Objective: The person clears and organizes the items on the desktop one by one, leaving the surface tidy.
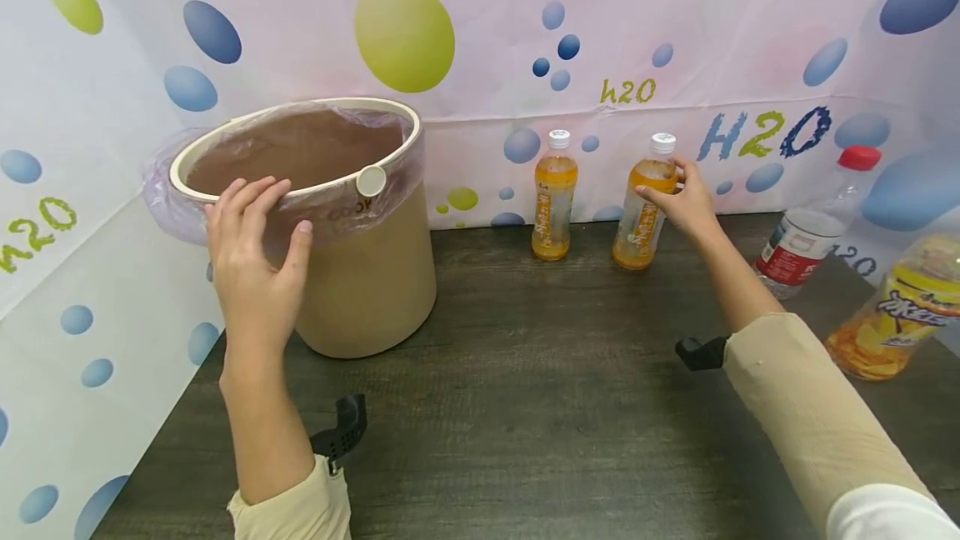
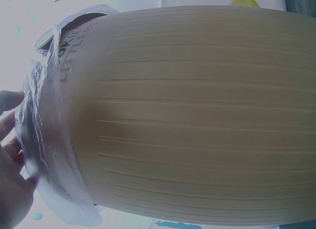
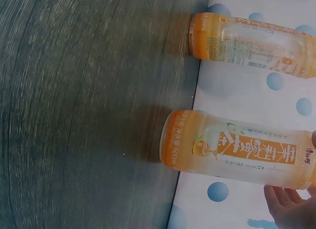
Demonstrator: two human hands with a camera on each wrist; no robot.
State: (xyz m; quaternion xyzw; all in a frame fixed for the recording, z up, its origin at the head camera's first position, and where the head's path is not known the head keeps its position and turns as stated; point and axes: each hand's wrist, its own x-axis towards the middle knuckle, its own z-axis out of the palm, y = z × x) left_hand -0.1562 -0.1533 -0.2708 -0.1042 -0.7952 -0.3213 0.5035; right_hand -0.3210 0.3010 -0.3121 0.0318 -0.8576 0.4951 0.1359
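Observation:
My right hand (image 1: pixel 692 200) grips an orange-labelled drink bottle (image 1: pixel 640 227) near its white-capped top, thumb in front and fingers around the far side. In the right wrist view that bottle (image 3: pixel 237 152) stands on the dark table. A second matching bottle (image 1: pixel 553 202) stands upright just left of it. My left hand (image 1: pixel 253 273) rests its fingers at the near rim of a beige trash bin (image 1: pixel 375 290), thumb spread apart. A thin translucent bag (image 1: pixel 337 219) lines the bin and folds over its rim. The left wrist view has the hand beside this bag and the bin's ribbed side.
At the right stand a red-capped clear bottle (image 1: pixel 806 240) and a larger yellow-labelled bottle (image 1: pixel 896 315) with some drink inside. A patterned cloth backdrop (image 1: pixel 495 40) rises behind the dark wooden table (image 1: pixel 510 407). Black wrist mounts (image 1: pixel 701 352) jut from both sleeves.

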